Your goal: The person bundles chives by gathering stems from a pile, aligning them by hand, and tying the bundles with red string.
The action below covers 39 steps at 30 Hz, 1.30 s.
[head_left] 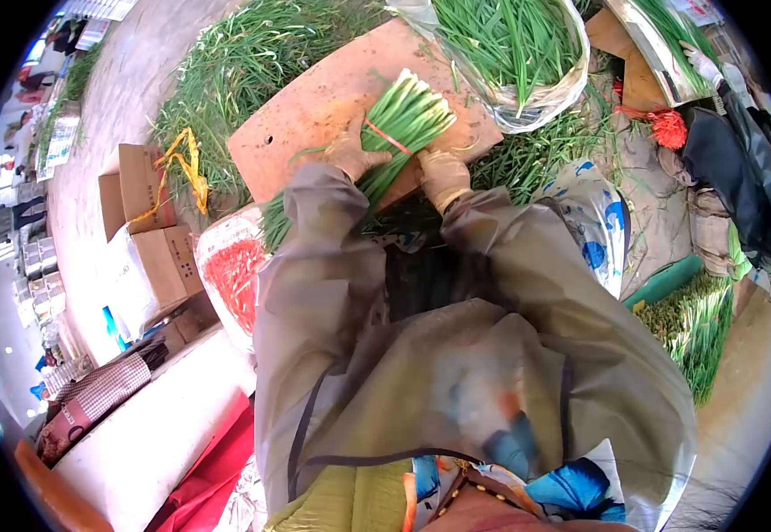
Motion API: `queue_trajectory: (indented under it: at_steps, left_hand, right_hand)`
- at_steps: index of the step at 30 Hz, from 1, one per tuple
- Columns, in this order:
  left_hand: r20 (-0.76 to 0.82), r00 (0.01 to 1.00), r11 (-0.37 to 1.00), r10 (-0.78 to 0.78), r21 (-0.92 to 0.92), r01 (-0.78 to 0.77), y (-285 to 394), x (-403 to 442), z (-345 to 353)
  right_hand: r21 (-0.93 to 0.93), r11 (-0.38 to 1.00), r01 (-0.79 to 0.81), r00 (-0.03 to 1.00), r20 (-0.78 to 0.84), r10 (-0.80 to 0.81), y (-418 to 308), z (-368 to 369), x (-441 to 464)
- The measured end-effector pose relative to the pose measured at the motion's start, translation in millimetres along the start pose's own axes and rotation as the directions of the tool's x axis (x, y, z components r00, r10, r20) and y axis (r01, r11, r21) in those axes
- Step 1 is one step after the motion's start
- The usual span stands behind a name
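A bundle of green stalks (410, 115) with pale cut ends lies on a reddish-brown board (301, 106). Around the bundle runs a red band (389, 136). My left hand (352, 152), in a light glove, is wrapped round the bundle's left side, below the band. At the bundle's right side, by the end of the band, is my right hand (443, 173), also gloved, with its fingers closed; what they pinch is too small to make out. The leafy ends hang toward my left sleeve.
Loose green stalks (217, 80) pile behind the board. A plastic-lined container of greens (514, 44) stands back right. Red ties (236, 279) and cardboard boxes (168, 262) are at left. A co-worker's gloved hand (703, 64) is far right, above bundled greens (700, 328).
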<state>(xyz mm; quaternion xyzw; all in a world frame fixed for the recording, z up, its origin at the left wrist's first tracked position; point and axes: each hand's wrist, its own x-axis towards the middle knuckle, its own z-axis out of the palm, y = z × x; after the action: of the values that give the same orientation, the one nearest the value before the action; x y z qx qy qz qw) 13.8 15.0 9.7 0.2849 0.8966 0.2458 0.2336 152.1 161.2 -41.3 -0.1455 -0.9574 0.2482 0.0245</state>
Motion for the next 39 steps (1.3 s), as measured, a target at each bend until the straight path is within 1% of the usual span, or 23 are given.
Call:
queue_trajectory:
  at_steps: [5, 8, 11, 12, 13, 15, 17, 19, 20, 22, 23, 24, 25, 26, 28, 29, 31, 32, 33, 34, 36, 37, 39]
  left_hand:
    - [0.104, 0.99, 0.995, -0.093, 0.044, 0.089, 4.5, -0.4, -14.5]
    - [-0.064, 0.988, 0.949, 0.139, 0.293, -0.114, 27.7, -17.7, -13.5]
    - [-0.129, 0.991, 0.919, 0.037, 0.394, 0.017, 39.2, -8.6, 16.3]
    - [-0.21, 0.976, 0.932, 0.054, 0.361, 0.026, 33.3, -5.1, 19.6]
    - [-0.208, 0.977, 0.933, 0.047, 0.358, 0.031, 28.1, -0.6, 23.6]
    - [-0.17, 0.953, 0.908, -0.249, 0.301, 0.291, 34.3, 8.3, 21.6]
    - [-0.315, 0.933, 0.898, -0.174, 0.338, 0.282, 30.4, 11.5, 35.7]
    - [-0.345, 0.901, 0.902, -0.264, 0.242, 0.357, 40.0, 7.1, 40.3]
    - [-0.491, 0.866, 0.824, -0.096, 0.449, 0.346, 22.9, 12.0, 70.8]
    - [-0.608, 0.792, 0.833, 0.057, 0.467, 0.298, 32.5, 0.9, 81.5]
    - [-0.614, 0.788, 0.871, 0.037, 0.407, 0.276, 36.2, -4.6, 80.9]
    - [-0.628, 0.777, 0.889, 0.032, 0.374, 0.265, 38.2, -4.3, 75.4]
    - [-0.642, 0.766, 0.906, 0.027, 0.34, 0.253, 40.4, -4.3, 69.6]
    - [-0.589, 0.807, 0.937, -0.037, 0.26, 0.233, 41.1, -5.3, 62.6]
    - [-0.541, 0.839, 0.964, -0.065, 0.183, 0.193, 44.5, -7.9, 45.9]
    - [-0.508, 0.857, 0.985, -0.081, 0.094, 0.148, 45.1, -12.6, 34.2]
    - [-0.447, 0.888, 0.993, -0.106, -0.089, 0.074, 50.6, -27.6, 13.3]
    - [-0.583, 0.81, 0.921, -0.066, -0.349, -0.176, 76.8, -44.5, -5.5]
    - [-0.544, 0.838, 0.517, -0.054, -0.733, -0.443, 80.0, -49.7, -10.6]
    - [-0.472, 0.88, 0.155, -0.057, -0.875, -0.459, 102.6, -71.2, -30.4]
    - [-0.466, 0.885, -0.183, 0.005, -0.87, -0.457, 136.0, -108.5, -49.1]
    - [-0.462, 0.886, -0.343, 0.036, -0.839, -0.423, 152.6, -127.3, -58.2]
    - [-0.481, 0.809, -0.696, 0.339, -0.707, -0.129, 148.6, -151.4, -44.4]
  right_hand:
    - [0.185, 0.982, -0.029, 0.968, 0.249, -0.018, -3.7, -41.1, -5.4]
    - [0.25, 0.953, 0.17, 0.985, -0.024, -0.169, -4.5, -53.4, -7.3]
    - [0.38, 0.819, 0.429, 0.891, -0.328, -0.314, -15.2, -39.6, 7.1]
    - [0.856, 0.509, 0.09, 0.993, -0.037, -0.115, -21.7, -39.2, 8.4]
    - [0.945, 0.006, -0.328, 0.941, 0.327, -0.087, -25.8, -39.5, 9.0]
    - [0.936, 0.045, -0.349, 0.929, 0.351, -0.113, -27.5, -37.9, 1.5]
    - [0.909, 0.209, -0.361, 0.932, 0.34, 0.127, -36.2, -49.8, -2.4]
    - [0.9, 0.318, -0.298, 0.953, 0.263, 0.15, -52.5, -52.7, 18.7]
    - [0.849, 0.528, -0.021, 1.0, 0.023, 0.002, -62.2, -57.3, 45.0]
    - [0.198, 0.903, 0.382, 0.921, -0.157, -0.355, -83.9, -63.7, 102.0]
    - [-0.357, 0.835, 0.417, 0.886, -0.042, -0.461, -94.6, -69.9, 118.4]
    - [-0.362, 0.832, 0.42, 0.882, -0.051, -0.468, -97.7, -80.6, 121.5]
    - [0.225, 0.957, 0.184, 0.981, 0.023, -0.194, -101.1, -98.2, 121.5]
    - [0.69, 0.699, -0.184, 0.968, 0.25, 0.008, -100.3, -112.9, 114.9]
    - [0.478, 0.838, 0.261, 0.965, -0.115, -0.235, -66.8, -136.0, 83.1]
    - [0.139, 0.827, 0.544, 0.832, -0.217, -0.511, -47.1, -161.2, 62.2]
    - [0.445, 0.852, 0.277, 0.959, -0.18, -0.218, -29.5, -194.3, 13.6]
    - [0.716, 0.696, 0.061, 0.995, 0.013, -0.101, -24.3, -197.3, -8.0]
    - [0.705, 0.691, -0.16, 0.944, 0.314, -0.102, 4.1, -176.2, -27.7]
    - [0.764, 0.563, -0.317, 0.833, 0.508, -0.22, 1.8, -167.3, -46.8]
    - [0.648, 0.486, -0.586, 0.572, 0.756, -0.317, -15.0, -141.1, -82.9]
    - [0.656, 0.483, -0.579, 0.492, 0.754, -0.435, -29.1, -138.4, -94.7]
    - [0.632, 0.014, -0.775, 0.409, 0.518, -0.752, -51.5, -135.8, -109.4]
